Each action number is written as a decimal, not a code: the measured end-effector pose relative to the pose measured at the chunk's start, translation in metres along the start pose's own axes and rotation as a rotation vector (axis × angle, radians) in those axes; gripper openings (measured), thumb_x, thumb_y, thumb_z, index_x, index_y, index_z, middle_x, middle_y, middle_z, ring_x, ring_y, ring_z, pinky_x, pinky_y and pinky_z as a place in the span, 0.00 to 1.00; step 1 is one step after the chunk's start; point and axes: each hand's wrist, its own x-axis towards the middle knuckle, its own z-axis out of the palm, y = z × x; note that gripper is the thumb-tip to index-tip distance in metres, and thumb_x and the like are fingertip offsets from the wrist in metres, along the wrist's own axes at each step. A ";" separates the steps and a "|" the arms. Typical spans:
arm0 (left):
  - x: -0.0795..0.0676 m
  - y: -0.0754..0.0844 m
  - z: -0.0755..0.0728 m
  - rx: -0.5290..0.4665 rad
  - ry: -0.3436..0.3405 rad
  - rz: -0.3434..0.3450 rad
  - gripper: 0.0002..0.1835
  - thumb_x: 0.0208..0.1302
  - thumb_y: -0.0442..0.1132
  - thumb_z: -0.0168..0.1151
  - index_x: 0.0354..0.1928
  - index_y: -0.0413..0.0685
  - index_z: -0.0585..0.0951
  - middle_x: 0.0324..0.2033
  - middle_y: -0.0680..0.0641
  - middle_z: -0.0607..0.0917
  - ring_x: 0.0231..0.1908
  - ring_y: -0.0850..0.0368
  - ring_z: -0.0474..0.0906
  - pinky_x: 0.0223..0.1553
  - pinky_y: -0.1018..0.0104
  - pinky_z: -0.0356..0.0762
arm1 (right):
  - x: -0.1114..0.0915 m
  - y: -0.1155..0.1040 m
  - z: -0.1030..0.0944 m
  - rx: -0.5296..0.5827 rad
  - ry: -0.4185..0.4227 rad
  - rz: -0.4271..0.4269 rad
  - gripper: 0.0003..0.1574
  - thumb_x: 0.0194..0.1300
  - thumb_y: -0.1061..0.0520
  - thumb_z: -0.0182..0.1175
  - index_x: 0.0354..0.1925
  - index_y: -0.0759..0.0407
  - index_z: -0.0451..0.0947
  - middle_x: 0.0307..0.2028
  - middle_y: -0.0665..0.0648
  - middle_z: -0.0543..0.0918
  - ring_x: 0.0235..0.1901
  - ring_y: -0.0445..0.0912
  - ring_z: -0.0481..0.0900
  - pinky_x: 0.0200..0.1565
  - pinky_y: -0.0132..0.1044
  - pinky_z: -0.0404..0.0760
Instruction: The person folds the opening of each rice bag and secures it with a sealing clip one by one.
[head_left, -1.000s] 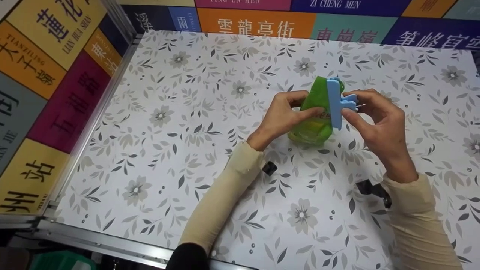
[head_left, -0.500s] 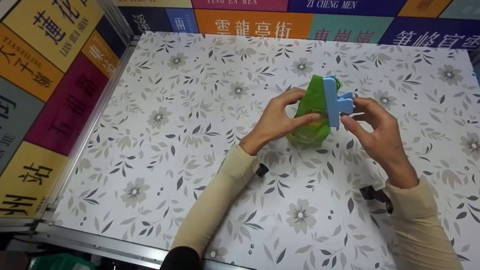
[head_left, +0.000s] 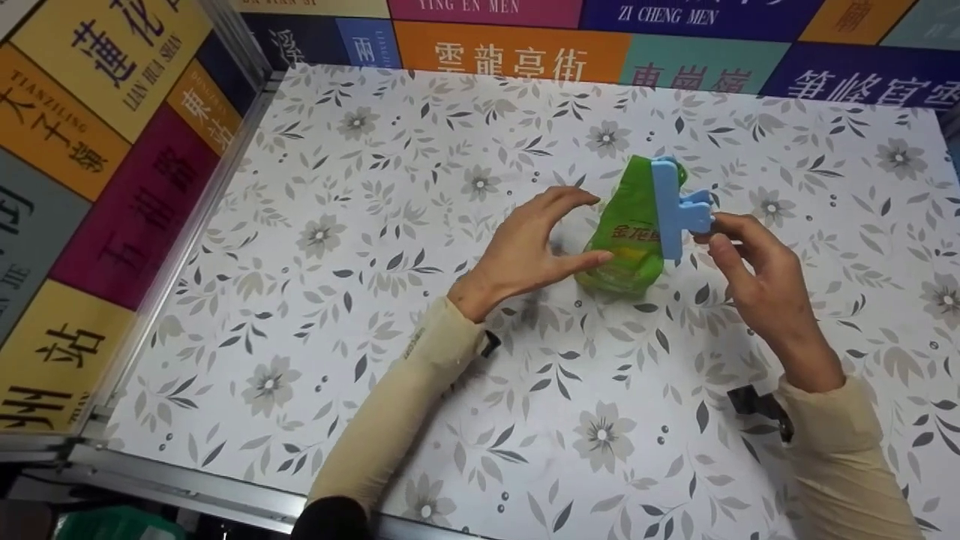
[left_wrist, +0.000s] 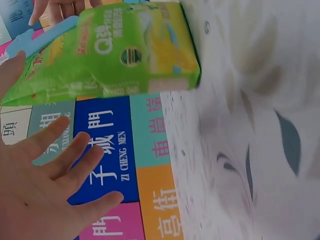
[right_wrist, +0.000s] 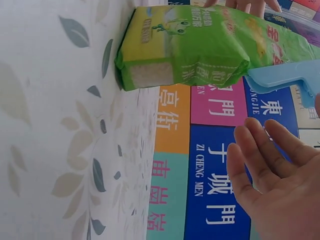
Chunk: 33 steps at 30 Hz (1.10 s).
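A green rice bag (head_left: pixel 626 251) with yellow lower panels stands upright on the table, its folded top held by a long light-blue bag clip (head_left: pixel 667 214). To its left, my left hand (head_left: pixel 517 244) is spread, the fingers apart from the bag and the thumb tip near its front. In the left wrist view, that hand (left_wrist: pixel 45 185) has straight, parted fingers. My right hand (head_left: pixel 765 281) is at the clip's handle, fingertips close to it; whether they touch is unclear. In the right wrist view, the right hand's fingers (right_wrist: pixel 260 155) are loosely extended below the clip (right_wrist: pixel 285 77).
White floral paper covers the table (head_left: pixel 420 360). Coloured panels with place names form a back wall (head_left: pixel 514 49) and a left wall (head_left: pixel 142 202). A metal rail (head_left: pixel 195 480) runs along the front edge, with a green object (head_left: pixel 112 525) below it.
My left hand has let go of the bag and drawn back to the left, its fingers spreading. My right fingers have eased back along the clip's handle. The bag stays upright with the clip on it.
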 end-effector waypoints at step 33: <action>-0.040 -0.045 -0.009 0.548 -0.078 -0.130 0.57 0.58 0.85 0.52 0.84 0.72 0.48 0.85 0.58 0.42 0.85 0.44 0.36 0.76 0.21 0.37 | -0.017 0.040 -0.036 -0.707 -0.211 0.101 0.55 0.71 0.28 0.58 0.84 0.40 0.47 0.85 0.53 0.37 0.84 0.63 0.26 0.69 0.81 0.19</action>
